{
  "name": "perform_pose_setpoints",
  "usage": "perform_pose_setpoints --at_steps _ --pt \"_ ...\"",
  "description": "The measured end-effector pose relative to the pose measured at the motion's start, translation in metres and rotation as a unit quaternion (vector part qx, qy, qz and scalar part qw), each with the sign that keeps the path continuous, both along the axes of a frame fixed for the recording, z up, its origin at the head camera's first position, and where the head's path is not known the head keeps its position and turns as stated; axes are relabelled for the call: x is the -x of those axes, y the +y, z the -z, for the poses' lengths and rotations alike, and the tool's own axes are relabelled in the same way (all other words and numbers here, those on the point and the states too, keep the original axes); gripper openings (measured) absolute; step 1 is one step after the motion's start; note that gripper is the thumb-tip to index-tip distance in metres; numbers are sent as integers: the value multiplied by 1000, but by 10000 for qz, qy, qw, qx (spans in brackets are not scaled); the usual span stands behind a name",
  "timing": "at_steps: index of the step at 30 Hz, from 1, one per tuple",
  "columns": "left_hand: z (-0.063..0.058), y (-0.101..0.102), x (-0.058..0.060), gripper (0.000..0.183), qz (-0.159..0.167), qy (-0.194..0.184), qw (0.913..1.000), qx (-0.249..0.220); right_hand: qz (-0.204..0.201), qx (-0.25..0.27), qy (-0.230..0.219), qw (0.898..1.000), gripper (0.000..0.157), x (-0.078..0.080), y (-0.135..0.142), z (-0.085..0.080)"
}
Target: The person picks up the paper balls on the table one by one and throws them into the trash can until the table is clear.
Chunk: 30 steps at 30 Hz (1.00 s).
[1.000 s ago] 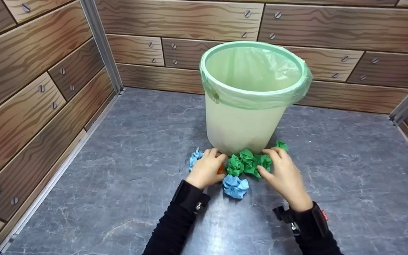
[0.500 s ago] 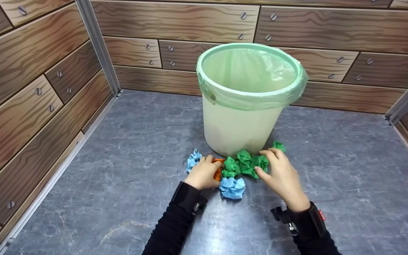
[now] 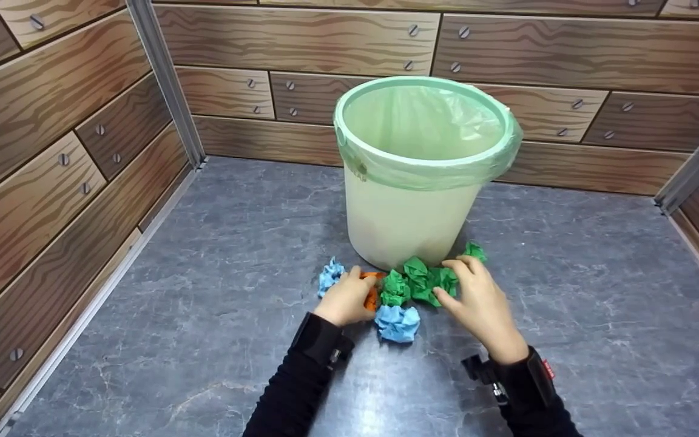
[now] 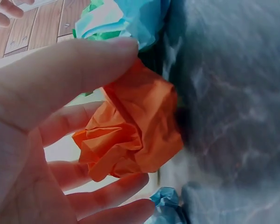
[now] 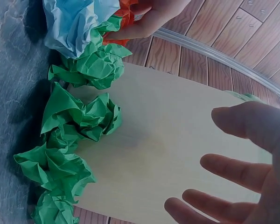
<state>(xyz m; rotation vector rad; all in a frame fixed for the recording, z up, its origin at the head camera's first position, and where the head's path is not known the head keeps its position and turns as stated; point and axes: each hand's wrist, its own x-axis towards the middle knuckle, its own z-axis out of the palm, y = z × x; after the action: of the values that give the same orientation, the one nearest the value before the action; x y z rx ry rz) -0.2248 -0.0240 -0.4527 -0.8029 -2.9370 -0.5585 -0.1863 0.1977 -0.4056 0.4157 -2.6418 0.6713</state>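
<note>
In the head view my left hand (image 3: pixel 344 297) is around a crumpled orange paper ball (image 3: pixel 371 297) on the floor. The left wrist view shows the thumb against the orange paper's upper edge and the fingers curled behind and below it. My right hand (image 3: pixel 480 306) hovers beside several crumpled green paper balls (image 3: pixel 419 279), its fingers spread. Nothing lies between those fingers (image 5: pixel 233 172) in the right wrist view. A blue paper ball (image 3: pixel 398 323) lies in front of the green ones. Another blue ball (image 3: pixel 330 277) sits left of my left hand, partly covered by it.
Behind the paper balls stands a pale waste bin (image 3: pixel 407 218) with a green rim and a translucent green liner (image 3: pixel 428 176). One more green ball (image 3: pixel 474 250) lies by the bin's right side. Wood-patterned panels (image 3: pixel 307 36) border the grey marbled floor (image 3: pixel 246 243).
My left hand has shifted slightly left and toward me, and more of the orange paper shows. The right hand stays in about the same place. The head view has shifted a little.
</note>
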Motion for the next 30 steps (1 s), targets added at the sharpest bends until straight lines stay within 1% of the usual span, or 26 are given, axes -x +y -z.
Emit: perform_pose_setpoints --at_steps 4,8,13,17,23,26,30 --pt "-4 -1 -2 38 -65 114 9999 -65 16 -20 -79 10000 42 0 0 0" --pt "-10 -2 -4 39 -131 412 9989 -171 25 -23 -69 10000 42 0 -1 -1" --pt "-24 -4 -11 42 -145 815 9958 -392 32 -21 -55 10000 42 -1 -1 -1" --pt "-38 -5 -20 44 -135 1058 9925 -601 42 -68 -61 9999 41 -1 -1 -1" --pt "-55 -2 -35 46 31 1549 9851 -741 49 -110 -20 9999 42 -1 -1 0" --pt "-60 0 -41 46 146 1778 9810 -761 44 -94 -15 9999 41 -2 -1 0" --pt "-64 2 -45 47 254 1900 9788 -718 47 -130 -68 9999 40 -2 -1 0"
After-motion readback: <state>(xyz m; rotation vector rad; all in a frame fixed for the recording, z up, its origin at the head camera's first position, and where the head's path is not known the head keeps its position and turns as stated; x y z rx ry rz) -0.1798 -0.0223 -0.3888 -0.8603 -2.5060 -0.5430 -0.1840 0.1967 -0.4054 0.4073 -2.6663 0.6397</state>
